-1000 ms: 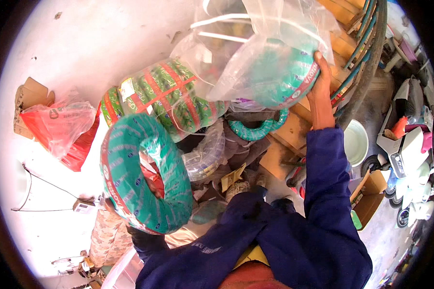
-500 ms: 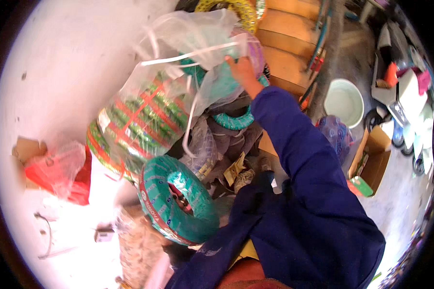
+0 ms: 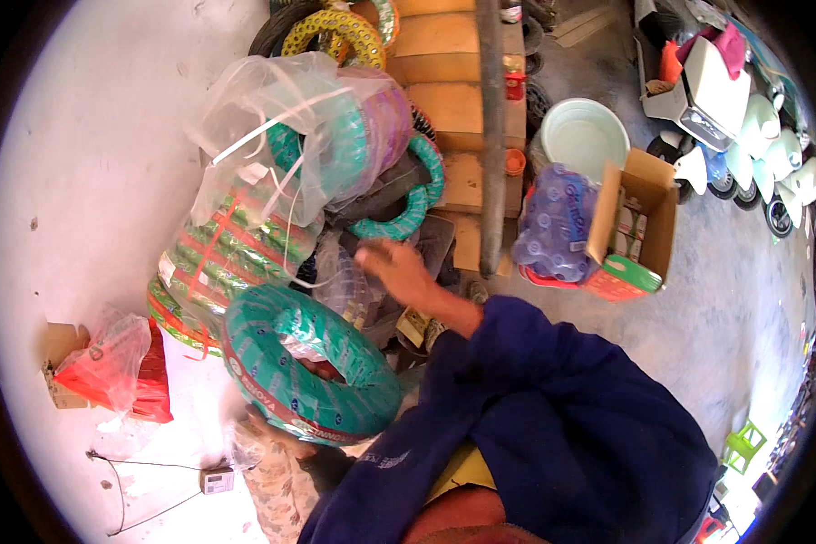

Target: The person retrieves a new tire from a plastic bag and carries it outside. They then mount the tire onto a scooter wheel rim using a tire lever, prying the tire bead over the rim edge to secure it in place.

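Nearest the body, the left hand (image 3: 283,439), partly hidden, grips the teal-wrapped tyre (image 3: 258,358) by its lower side, fingers seemingly showing through the hole. The tyre looks fairly heavy and springy, its film slick; hooking the ring through the hole should hold best. Just beyond, the right hand (image 3: 397,270) looks empty, its blurred fingers loosely apart. Farther off, a clear bag (image 3: 229,107) drapes over wrapped tyres beside the left edge of the orange steps (image 3: 440,109).

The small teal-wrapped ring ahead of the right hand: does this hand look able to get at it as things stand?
Probably yes: the right hand appears empty and close to the teal-wrapped ring, whose near edge looks uncovered, with nothing visible blocking between them.
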`<action>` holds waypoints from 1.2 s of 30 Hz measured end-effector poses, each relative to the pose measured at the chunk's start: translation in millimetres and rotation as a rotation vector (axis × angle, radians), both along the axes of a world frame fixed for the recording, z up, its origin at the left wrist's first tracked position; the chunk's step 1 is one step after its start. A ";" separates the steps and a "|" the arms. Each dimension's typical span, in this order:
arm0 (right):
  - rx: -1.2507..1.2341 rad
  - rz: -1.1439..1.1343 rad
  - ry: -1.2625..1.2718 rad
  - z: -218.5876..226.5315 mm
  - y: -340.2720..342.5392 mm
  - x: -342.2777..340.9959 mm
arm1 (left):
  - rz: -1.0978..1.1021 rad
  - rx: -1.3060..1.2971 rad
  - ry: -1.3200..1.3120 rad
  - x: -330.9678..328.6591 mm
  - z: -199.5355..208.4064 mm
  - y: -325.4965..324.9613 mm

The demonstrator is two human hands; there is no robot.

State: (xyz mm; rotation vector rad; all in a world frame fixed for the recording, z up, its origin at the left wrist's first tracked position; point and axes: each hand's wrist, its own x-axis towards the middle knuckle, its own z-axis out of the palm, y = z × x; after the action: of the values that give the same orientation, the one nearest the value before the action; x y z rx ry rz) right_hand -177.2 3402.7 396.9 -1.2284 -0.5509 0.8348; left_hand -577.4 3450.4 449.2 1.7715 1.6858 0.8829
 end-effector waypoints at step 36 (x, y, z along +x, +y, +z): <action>1.105 -1.250 0.391 71.5 -997.9 63.4 | -2.432 -0.972 0.264 548.9 8.8 -832.2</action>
State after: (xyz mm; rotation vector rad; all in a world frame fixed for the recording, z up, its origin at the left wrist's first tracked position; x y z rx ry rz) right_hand -113.8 2404.8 468.4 -0.1836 0.1623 -0.3368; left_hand -28.5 2618.2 458.0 1.5732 -0.6835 -1.0577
